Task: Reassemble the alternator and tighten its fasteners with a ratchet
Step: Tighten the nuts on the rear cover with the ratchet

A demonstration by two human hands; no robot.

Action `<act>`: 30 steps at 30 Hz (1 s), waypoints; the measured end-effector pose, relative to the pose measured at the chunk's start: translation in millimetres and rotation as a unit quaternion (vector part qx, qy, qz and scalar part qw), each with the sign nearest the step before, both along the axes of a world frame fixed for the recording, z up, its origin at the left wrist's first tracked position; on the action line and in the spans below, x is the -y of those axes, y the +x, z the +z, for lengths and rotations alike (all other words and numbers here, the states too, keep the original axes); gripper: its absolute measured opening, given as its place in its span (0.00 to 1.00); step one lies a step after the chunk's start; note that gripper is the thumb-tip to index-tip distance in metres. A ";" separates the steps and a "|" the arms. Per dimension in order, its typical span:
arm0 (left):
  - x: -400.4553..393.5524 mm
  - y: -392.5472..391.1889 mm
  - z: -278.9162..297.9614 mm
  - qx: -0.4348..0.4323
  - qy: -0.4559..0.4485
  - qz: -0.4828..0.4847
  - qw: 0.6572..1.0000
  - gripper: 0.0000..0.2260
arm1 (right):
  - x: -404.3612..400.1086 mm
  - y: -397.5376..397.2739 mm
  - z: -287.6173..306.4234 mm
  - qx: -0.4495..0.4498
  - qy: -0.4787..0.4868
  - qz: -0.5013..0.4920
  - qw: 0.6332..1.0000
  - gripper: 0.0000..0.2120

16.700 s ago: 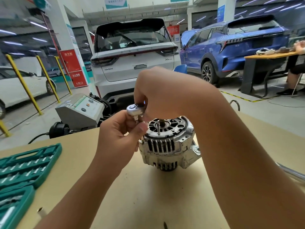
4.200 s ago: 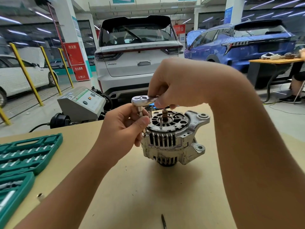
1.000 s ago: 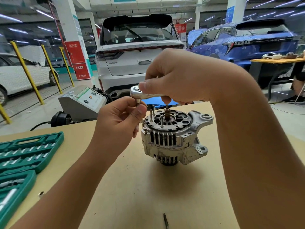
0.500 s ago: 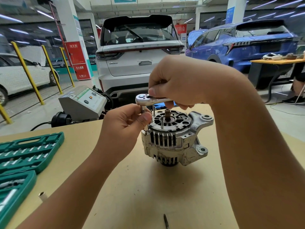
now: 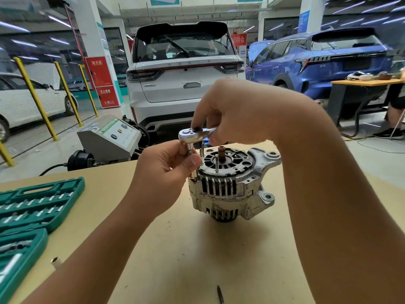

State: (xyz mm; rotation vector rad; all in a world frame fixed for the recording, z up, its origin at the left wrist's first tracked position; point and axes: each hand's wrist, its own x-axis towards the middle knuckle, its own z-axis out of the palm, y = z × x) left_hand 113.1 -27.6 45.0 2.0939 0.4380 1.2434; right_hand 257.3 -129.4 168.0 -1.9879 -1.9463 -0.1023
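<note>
Counter (image 5: 197, 260): alternator (image 5: 230, 185) standing upright mid-counter.
Left hand (image 5: 162, 172): pinching the socket extension (image 5: 190, 150) steady.
Right hand (image 5: 236, 115): curled round the ratchet (image 5: 192, 136) handle.
Risk: imo socket tilts off the edge bolt, rounds it.

A car repair workshop: a white SUV (image 5: 186, 77) and a blue SUV (image 5: 317, 60) stand parked on the smooth indoor floor behind a tan wooden desk (image 5: 186, 249) carrying an open green plastic socket-set case (image 5: 37, 202) (sockets in rows), with yellow steel barrier posts (image 5: 35, 97) at left.
</note>
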 end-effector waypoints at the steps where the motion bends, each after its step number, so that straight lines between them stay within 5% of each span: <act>1: 0.4 0.3 0.2 -0.001 -0.007 -0.008 1.000 0.03 | -3.1 -0.6 -0.5 -0.001 0.011 -0.008 1.000 0.18; 4: 2.7 2.0 -0.5 0.004 -0.028 -0.027 0.999 0.02 | -8.5 -2.5 -2.6 -0.012 0.037 -0.032 0.999 0.18; 8: 8.1 4.4 -1.3 0.024 -0.046 -0.022 0.998 0.05 | 0.3 2.9 -0.5 -0.008 0.003 -0.002 1.000 0.07; 16: 11.0 3.7 4.4 0.002 -0.047 -0.005 0.999 0.08 | 2.5 12.8 -0.2 -0.024 0.023 -0.019 0.999 0.09; 21: 15.7 8.5 1.0 0.039 -0.050 0.024 0.998 0.07 | 16.0 11.9 6.7 -0.028 -0.054 0.016 0.998 0.06; 26: 9.0 1.2 5.6 0.017 -0.096 -0.041 0.994 0.08 | 6.6 9.5 2.3 -0.015 0.021 -0.031 0.999 0.11; 30: 9.8 3.7 4.6 0.029 -0.093 -0.019 0.995 0.08 | 10.9 6.0 4.6 -0.008 -0.023 -0.008 1.000 0.06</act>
